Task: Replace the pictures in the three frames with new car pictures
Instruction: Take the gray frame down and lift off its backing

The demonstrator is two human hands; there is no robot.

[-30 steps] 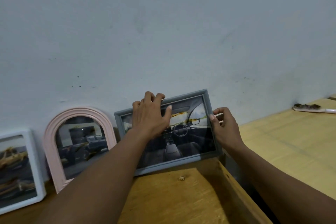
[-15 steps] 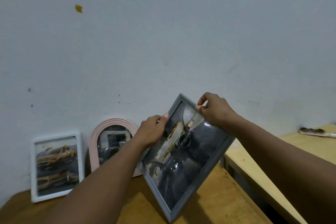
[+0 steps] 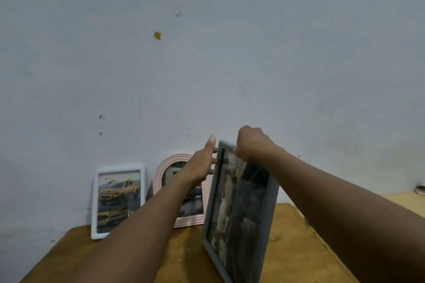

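Note:
I hold a grey picture frame (image 3: 239, 213) tilted up on its short side over the wooden table (image 3: 184, 255); it shows a car interior picture. My right hand (image 3: 253, 145) grips its top edge, thumb on the front. Fingers straight, my left hand (image 3: 200, 165) touches the frame's upper left edge. Against the wall lean a white frame (image 3: 119, 166) with yellow car pictures and a pink arched frame (image 3: 174, 158), partly hidden by my left arm.
The pale wall stands close behind the frames. A second, lighter table (image 3: 409, 202) lies to the right across a gap, with a brush (image 3: 420, 189) at the frame's edge of view.
The grey frame has been lifted from leaning on the wall and turned from landscape to upright. My right hand moved to its top edge; my left hand slid to the left edge.

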